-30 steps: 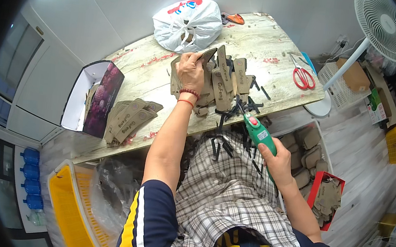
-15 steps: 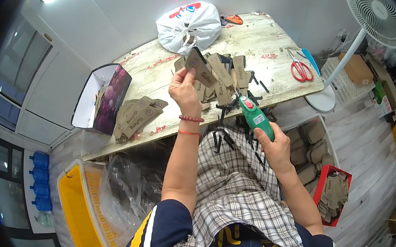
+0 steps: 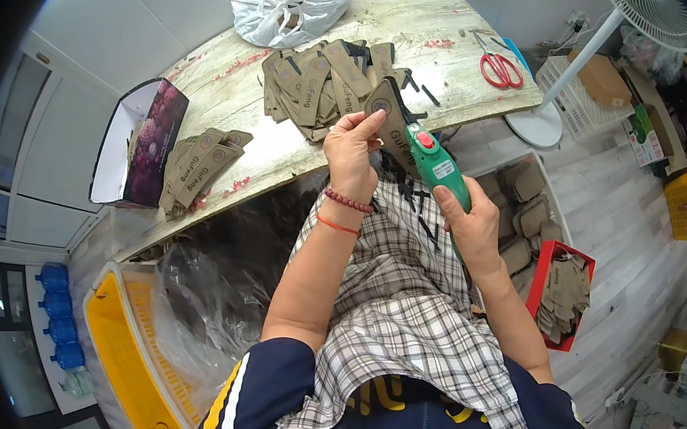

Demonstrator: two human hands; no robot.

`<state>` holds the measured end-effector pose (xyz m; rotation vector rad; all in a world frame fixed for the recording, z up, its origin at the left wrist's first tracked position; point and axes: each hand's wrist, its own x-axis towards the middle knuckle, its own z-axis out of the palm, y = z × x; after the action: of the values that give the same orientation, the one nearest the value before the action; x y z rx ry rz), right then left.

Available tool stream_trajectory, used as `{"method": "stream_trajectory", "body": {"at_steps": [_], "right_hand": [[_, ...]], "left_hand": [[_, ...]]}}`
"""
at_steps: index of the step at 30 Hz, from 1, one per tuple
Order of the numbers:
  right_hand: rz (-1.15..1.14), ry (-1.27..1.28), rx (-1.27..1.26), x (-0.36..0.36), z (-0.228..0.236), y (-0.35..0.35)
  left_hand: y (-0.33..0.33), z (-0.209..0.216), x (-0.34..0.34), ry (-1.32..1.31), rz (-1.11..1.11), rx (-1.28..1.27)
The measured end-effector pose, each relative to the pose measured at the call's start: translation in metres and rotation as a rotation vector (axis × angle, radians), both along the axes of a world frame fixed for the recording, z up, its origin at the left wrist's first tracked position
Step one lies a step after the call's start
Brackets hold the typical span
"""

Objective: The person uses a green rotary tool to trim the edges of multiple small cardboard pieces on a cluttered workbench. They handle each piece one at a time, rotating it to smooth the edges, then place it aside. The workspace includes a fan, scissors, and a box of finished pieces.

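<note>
My left hand [image 3: 351, 161] pinches a flat tan fabric piece [image 3: 395, 128] with dark trim and printing, in front of the table edge. In my right hand [image 3: 476, 228] is a green handheld power tool [image 3: 446, 173] with a red button. Its tip meets or lies very close to the trimmed edge of the piece; the exact contact is hidden. A heap of similar tan pieces [image 3: 310, 90] lies on the table beyond my left hand. Short black strips [image 3: 426, 223] are scattered on the checked apron [image 3: 389, 261] over my lap.
On the worn white table [image 3: 444, 16] are a white plastic bag [image 3: 290, 9], red scissors [image 3: 501, 70], a flowered box [image 3: 156, 145] and a tan stack [image 3: 200, 164]. A red box [image 3: 544, 277] and a fan [image 3: 534, 127] stand right; a yellow crate [image 3: 128, 351] stands left.
My left hand has brought the tan piece from above the heap toward me and rightward, to the tool tip. The tool stays nearly in place, while the view has shifted downward.
</note>
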<state>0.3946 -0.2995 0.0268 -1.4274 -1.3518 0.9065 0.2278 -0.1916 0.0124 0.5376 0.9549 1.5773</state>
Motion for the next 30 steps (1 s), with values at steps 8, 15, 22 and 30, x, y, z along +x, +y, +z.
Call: {"method": "stream_trajectory", "body": {"at_steps": [8,15,22,30], "right_hand": [[-0.037,0.022,0.027,-0.001,-0.004,0.000],[-0.038,0.039,0.035,0.002,0.005,0.001],[0.013,0.022,0.007,0.013,0.004,0.000],[0.073,-0.031,0.015,0.018,0.002,0.003]], "left_hand": [[-0.016,-0.011,0.006,0.013,-0.125,-0.043],[-0.029,-0.011,0.005,0.089,-0.167,-0.027],[-0.024,0.002,-0.017,0.250,-0.121,0.094],[-0.014,0.014,-0.043,0.453,-0.188,0.168]]}}
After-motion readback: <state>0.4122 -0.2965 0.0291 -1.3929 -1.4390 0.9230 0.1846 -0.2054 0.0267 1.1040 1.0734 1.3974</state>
